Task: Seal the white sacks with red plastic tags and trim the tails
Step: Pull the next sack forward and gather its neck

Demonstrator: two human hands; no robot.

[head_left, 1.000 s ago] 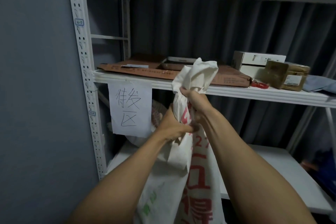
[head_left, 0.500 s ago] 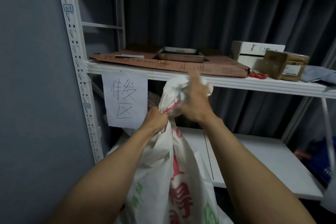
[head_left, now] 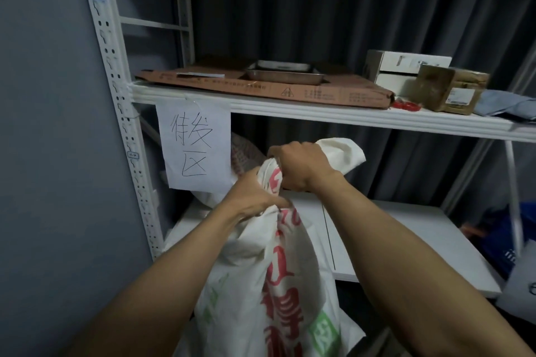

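Observation:
A white sack (head_left: 269, 278) with red and green print stands upright in front of me, against the lower shelf. Its neck is gathered into a bunch. My left hand (head_left: 252, 197) grips the neck from the left, just below the bunch. My right hand (head_left: 301, 166) grips the neck higher up, and the sack's loose white top (head_left: 345, 153) flares out to the right behind it. Several red plastic tags (head_left: 406, 105) lie on the upper shelf to the right. Behind my hands another sack (head_left: 245, 153) sits on the lower shelf, mostly hidden.
A white metal rack has an upper shelf (head_left: 319, 114) carrying a flat cardboard sheet (head_left: 261, 87), a metal tray (head_left: 284, 74), a white box (head_left: 403, 69) and a brown parcel (head_left: 452, 90). A handwritten paper sign (head_left: 193, 145) hangs from its edge. The lower shelf (head_left: 400, 238) is white.
The sack's top has come down from shelf-edge height. My right hand, which had loosened and blurred half a second ago, now grips the neck again above my left hand.

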